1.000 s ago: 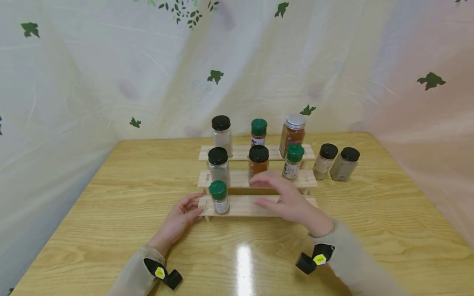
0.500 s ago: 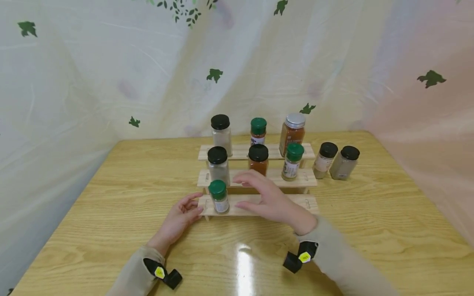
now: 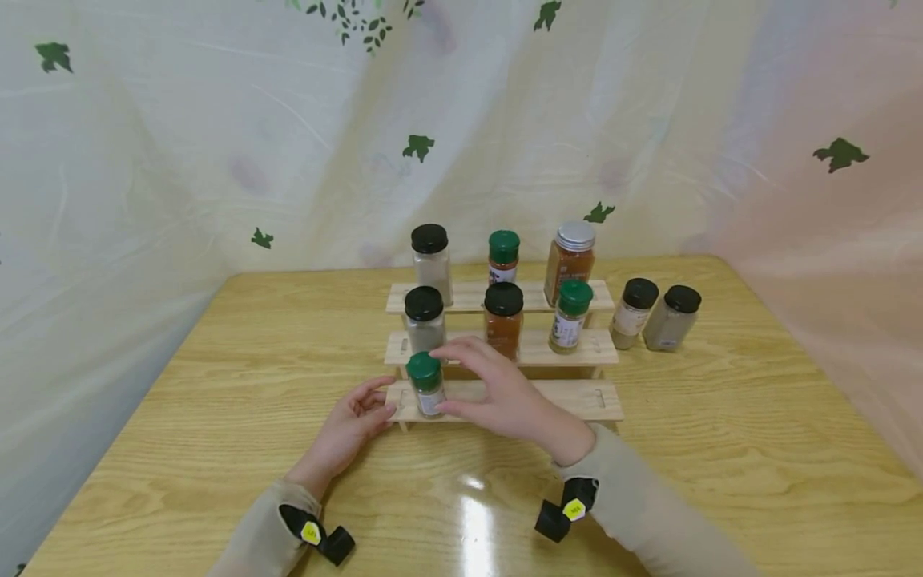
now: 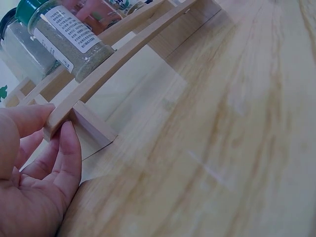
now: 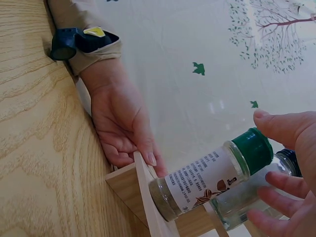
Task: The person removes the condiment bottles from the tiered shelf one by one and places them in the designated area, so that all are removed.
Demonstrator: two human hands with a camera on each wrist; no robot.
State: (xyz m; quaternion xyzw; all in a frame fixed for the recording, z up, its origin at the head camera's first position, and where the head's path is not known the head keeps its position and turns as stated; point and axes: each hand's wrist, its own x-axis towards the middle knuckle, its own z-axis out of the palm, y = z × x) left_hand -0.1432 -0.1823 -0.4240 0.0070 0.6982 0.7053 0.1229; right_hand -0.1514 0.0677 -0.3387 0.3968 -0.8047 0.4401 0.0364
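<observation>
Green-capped jar (image 3: 426, 385) stands on bottom step of wooden rack (image 3: 570, 397), left end; right hand (image 3: 505, 393) cupped around it, fingers spread, thumb at the glass (grip not closed). Left hand (image 3: 346, 429) holds rack's left corner, fingers loosely curled

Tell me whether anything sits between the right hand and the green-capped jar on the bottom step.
Nothing visible does. The right hand is right beside the green-capped jar on the rack's bottom step, its fingers spread around the cap with open air between. The left hand holds the step's end, off to the side.
</observation>
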